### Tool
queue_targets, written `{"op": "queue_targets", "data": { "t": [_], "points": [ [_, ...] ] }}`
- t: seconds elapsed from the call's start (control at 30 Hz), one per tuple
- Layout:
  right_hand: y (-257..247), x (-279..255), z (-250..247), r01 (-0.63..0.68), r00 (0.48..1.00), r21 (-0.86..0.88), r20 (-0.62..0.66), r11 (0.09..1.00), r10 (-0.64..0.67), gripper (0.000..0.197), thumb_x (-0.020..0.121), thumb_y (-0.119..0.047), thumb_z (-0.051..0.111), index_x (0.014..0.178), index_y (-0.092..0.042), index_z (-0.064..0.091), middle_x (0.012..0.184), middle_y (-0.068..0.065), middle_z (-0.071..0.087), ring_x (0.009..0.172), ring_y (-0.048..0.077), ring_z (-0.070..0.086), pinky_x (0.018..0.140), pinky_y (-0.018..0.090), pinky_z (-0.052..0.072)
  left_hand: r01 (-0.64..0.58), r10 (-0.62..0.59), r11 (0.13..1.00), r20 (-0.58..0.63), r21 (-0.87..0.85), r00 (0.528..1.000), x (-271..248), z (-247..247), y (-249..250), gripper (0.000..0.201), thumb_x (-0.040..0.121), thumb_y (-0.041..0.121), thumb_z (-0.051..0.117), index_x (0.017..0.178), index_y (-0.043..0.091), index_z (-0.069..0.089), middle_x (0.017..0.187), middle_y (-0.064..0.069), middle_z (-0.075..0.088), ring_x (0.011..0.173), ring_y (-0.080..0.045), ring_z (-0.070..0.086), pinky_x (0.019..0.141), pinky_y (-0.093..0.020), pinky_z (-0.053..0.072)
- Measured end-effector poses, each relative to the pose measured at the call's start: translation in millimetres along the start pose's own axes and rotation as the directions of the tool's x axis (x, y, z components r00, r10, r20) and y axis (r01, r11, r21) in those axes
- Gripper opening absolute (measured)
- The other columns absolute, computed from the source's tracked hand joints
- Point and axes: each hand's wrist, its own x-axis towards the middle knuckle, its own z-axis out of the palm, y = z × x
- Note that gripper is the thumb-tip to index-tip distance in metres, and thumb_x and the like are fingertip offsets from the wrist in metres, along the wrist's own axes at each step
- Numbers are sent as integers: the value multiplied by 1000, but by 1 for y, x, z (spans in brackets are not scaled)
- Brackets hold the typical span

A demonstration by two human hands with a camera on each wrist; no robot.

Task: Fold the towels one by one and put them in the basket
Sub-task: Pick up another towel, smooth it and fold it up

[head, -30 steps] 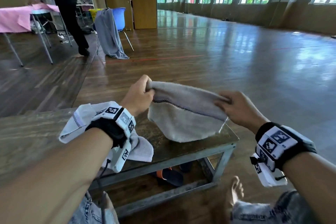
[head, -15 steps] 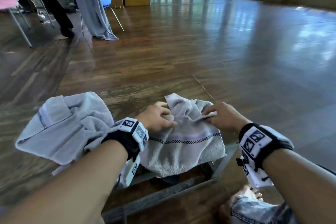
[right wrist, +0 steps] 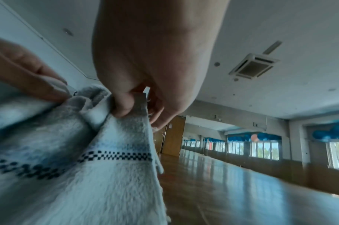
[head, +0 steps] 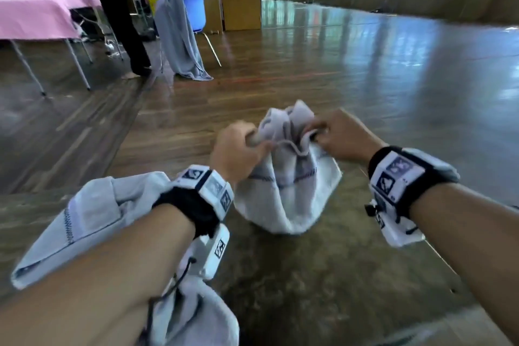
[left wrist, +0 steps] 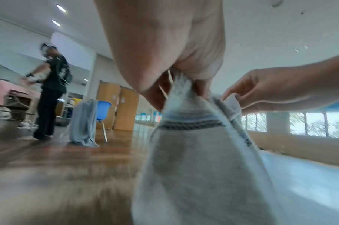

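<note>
Gripping item 1: pale towel with a dark checked band (head: 292, 191), bunched at its top edge and held up over the brown tabletop (head: 323, 275), its lower fold hanging down to, or just above, the surface; contact there cannot be told

Left hand (head: 236, 154): fingers curled tight round the towel's upper left edge; the left wrist view shows the cloth (left wrist: 193, 152) pinched between thumb and fingers and draping down from them

Right hand (head: 341, 136): fingers curled, thumb and forefinger pinching the upper right edge; the right wrist view shows the hem (right wrist: 116, 144) caught between thumb tip and fingers, checked band running just below the grip. Both hands sit close together, the gathered edge puckered between them

Item 2: second pale towel (head: 84, 219), loose and crumpled, lying on the tabletop to the left, partly under the left forearm

Wrist fittings: black straps with white marker blocks on both wrists

Surroundings: glossy wooden floor (head: 365, 78); blue chair (head: 195, 8) draped with a grey cloth (head: 177, 36); pink-covered table (head: 39, 17) at far left; a standing person in dark clothes (head: 118, 8) beside it; wooden doors and a row of windows behind
</note>
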Motion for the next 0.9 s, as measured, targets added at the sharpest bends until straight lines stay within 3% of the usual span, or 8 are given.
{"op": "queue_targets", "data": {
  "t": [0.1,0.2,0.23,0.4,0.6,0.7,0.77,0.9],
  "points": [
    [4,34,-17,-96,981,11,-167,995,97,29,82,-13,61,94,-29,82,96,1,78,96,26,70,88,40,56,-35,52,994,-170,100,984,34,-30,-9,29,83,31,75,79,6,62,86,-8,58,78,-22,52,68,-28,35],
    [14,43,-35,-161,934,49,-315,986,169,34,82,-10,60,69,-38,73,67,-8,66,79,33,66,86,40,56,-20,61,988,-275,151,960,52,-60,-23,13,82,17,73,84,5,67,96,-11,59,87,-24,55,76,-28,38],
    [17,43,-39,-173,923,69,-337,983,186,49,83,-8,60,67,-52,70,60,-11,61,72,32,64,85,41,54,-15,62,987,-290,162,955,56,-68,-26,8,81,12,71,84,6,67,96,-12,59,89,-27,57,78,-32,41],
    [21,44,-39,-143,925,295,-299,945,233,46,81,13,59,70,-29,74,77,14,76,56,27,74,65,48,64,15,52,957,-219,291,974,62,-80,-27,3,81,11,68,84,10,67,95,-14,60,87,-32,58,73,-34,43],
    [33,56,-28,-161,930,407,-244,899,277,32,86,10,62,95,-12,82,91,12,77,93,27,74,87,41,60,225,-214,974,-217,31,952,57,-73,-20,6,85,8,69,87,2,67,92,-17,70,84,-36,70,75,-46,60],
    [34,51,-23,-75,927,331,-324,941,187,26,91,-5,68,99,-26,82,80,-8,75,73,0,65,62,14,48,128,-117,992,-310,17,944,49,-73,-19,13,87,8,70,87,-3,65,83,-13,66,83,-30,65,72,-29,52],
    [35,40,-17,-31,944,313,-304,949,131,22,93,-13,70,101,-31,81,80,-10,75,62,0,57,55,15,42,66,-40,996,-360,59,932,33,-73,-26,17,89,16,71,84,2,62,74,-3,61,69,-19,57,55,-13,37],
    [52,4,9,-89,986,69,147,994,78,13,93,-13,70,94,-13,82,76,6,75,66,6,52,59,23,41,229,-256,939,78,255,964,-21,-50,-66,28,88,26,73,74,14,53,68,4,52,68,-18,50,59,-27,32]
  ]
}}
